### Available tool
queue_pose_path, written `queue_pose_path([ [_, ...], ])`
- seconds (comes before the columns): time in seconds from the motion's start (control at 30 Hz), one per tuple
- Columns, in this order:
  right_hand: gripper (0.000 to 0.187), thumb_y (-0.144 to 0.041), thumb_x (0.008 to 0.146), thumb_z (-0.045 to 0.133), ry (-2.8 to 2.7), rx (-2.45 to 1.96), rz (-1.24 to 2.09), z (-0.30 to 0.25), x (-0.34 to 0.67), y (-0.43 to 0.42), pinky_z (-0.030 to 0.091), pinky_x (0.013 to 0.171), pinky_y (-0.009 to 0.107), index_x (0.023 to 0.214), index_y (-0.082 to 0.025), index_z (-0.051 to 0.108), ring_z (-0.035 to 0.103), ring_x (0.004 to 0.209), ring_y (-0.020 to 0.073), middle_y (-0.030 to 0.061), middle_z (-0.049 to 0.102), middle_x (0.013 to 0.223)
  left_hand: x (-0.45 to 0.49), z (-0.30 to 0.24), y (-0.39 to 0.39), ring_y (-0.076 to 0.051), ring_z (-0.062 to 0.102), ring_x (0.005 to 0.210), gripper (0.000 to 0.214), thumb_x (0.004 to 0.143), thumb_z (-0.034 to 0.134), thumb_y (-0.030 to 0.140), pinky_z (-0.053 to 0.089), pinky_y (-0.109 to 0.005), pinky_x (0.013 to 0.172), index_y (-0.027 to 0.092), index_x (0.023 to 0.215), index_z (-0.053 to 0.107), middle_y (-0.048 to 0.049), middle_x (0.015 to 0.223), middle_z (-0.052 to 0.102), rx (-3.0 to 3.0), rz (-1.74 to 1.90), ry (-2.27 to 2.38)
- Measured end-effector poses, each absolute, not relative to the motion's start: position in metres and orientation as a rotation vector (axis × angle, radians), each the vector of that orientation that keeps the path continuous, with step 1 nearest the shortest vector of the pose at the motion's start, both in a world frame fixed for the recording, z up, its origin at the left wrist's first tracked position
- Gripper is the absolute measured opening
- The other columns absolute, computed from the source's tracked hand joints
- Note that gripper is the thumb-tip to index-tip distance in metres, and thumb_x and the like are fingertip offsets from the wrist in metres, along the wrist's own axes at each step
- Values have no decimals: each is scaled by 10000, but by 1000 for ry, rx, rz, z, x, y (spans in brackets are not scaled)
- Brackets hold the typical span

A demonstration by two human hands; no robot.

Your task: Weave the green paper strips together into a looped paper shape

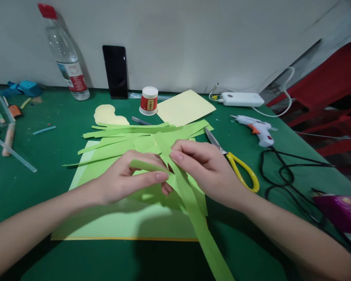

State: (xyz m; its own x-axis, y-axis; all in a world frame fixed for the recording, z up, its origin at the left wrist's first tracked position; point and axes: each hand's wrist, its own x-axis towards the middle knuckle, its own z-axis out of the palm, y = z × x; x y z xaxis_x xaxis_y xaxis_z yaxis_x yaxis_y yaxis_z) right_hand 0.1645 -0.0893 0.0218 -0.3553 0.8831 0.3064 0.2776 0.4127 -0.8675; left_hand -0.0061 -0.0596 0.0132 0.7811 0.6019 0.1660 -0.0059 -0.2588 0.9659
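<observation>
Both hands meet over a pile of light green paper strips [125, 134] on a green table [46, 156]. My left hand [128, 179] pinches a folded green strip [148, 166] between thumb and fingers. My right hand [204, 166] grips a long green strip [199, 222] that runs down toward the near edge. Beneath them lies a light green paper sheet [119, 222] stacked on a yellow one.
Yellow-handled scissors [236, 166] lie right of my right hand. A white glue gun [259, 128], power bank [241, 99], black cable [280, 175] and purple tool [342, 214] are at the right. At the back: a water bottle [66, 54], phone [115, 72], red cup [149, 100], yellow sheet [185, 107].
</observation>
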Motion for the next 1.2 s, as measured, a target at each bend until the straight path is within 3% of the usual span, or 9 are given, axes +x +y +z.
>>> queue_pose_path([
  [0.3,270,-174,859,420,-1766,-954,1089,16,161,-87,285,437,192,591,-183,387,347,487,60,-59,349,529,-7,8,-62,-143,588,520,466,851,459,444,453,-221,491,114,584,653,-70,511,627,1767,547,441],
  [0.53,270,-178,855,430,-1698,-1020,1048,15,160,-86,265,419,202,587,-184,396,352,467,61,-62,350,516,-3,12,-64,-120,586,512,295,828,499,246,455,-197,507,81,641,657,-66,562,652,1867,542,498],
  [0.67,261,-205,859,436,-1770,-1052,1037,17,160,-86,261,427,203,601,-181,406,339,479,65,-60,346,527,-1,12,-65,-112,598,544,290,809,478,168,468,-186,546,96,582,643,-60,576,665,1865,536,576],
  [0.83,306,-173,849,435,-1918,-1016,980,19,164,-86,230,422,209,564,-188,322,297,459,62,-63,302,507,-5,11,-63,-100,544,441,290,817,465,195,439,-190,470,115,587,622,-22,467,606,1753,545,594],
  [1.2,307,-186,879,363,-2051,-903,983,16,164,-87,273,439,194,574,-189,324,326,453,60,-59,326,502,-6,12,-61,-85,579,594,254,848,492,199,455,-166,591,121,657,639,-4,583,625,1614,397,508],
])
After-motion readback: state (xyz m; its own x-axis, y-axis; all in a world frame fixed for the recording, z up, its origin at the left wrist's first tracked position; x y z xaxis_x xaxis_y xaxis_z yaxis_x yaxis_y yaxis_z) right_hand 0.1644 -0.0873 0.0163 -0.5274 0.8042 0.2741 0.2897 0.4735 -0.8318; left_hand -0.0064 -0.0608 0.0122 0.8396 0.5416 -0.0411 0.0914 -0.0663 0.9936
